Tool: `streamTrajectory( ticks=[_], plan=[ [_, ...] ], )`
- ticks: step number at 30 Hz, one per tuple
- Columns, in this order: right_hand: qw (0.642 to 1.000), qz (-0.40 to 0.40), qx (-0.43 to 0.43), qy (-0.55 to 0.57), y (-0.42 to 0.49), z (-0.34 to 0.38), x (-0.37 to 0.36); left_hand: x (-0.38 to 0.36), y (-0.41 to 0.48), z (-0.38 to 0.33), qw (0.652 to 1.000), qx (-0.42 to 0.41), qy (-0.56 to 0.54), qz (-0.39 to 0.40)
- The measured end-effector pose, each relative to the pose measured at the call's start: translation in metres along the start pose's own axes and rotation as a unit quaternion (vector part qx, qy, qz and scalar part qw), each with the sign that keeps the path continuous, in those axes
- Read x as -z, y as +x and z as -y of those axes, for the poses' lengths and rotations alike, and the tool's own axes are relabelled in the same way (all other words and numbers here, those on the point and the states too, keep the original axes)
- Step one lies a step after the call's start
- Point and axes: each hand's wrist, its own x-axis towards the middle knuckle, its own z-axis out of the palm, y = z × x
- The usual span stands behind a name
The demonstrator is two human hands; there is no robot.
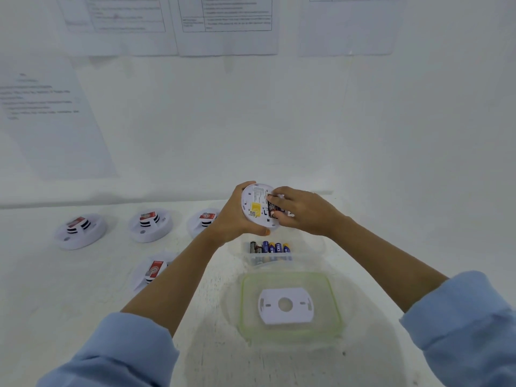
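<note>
**Between your hands: the smoke detector, its back facing you**

Above the surface (83, 317), your left hand (237, 216) grips the smoke detector (255, 202) round its rim, thumb at the lower edge. Your right hand (304, 210) meets it from the other side, fingertips pinching a dark battery (272, 209) in the open bay. The detector is a tilted white disc with a yellow label (255, 207) and fine print.

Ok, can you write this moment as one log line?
left hand: grips smoke detector, back showing | right hand: pinches battery at its compartment | tub: spare batteries | lid: mounting plate on it
</note>
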Motion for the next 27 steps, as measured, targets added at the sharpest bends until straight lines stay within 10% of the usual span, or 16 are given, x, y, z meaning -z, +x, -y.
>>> streamTrajectory(
  ticks=[11, 27],
  plan=[
    [0.951, -0.001, -0.182, 0.248, 0.021, -0.003, 0.006, 0.006, 0.009, 0.003, 0.999, -0.026, 0.021, -0.003],
    [0.932, 0.174, -0.247, 0.199, 0.022, -0.015, 0.01, 0.016, 0.018, 0.022, 0.998, -0.04, 0.054, -0.001]
  ],
)
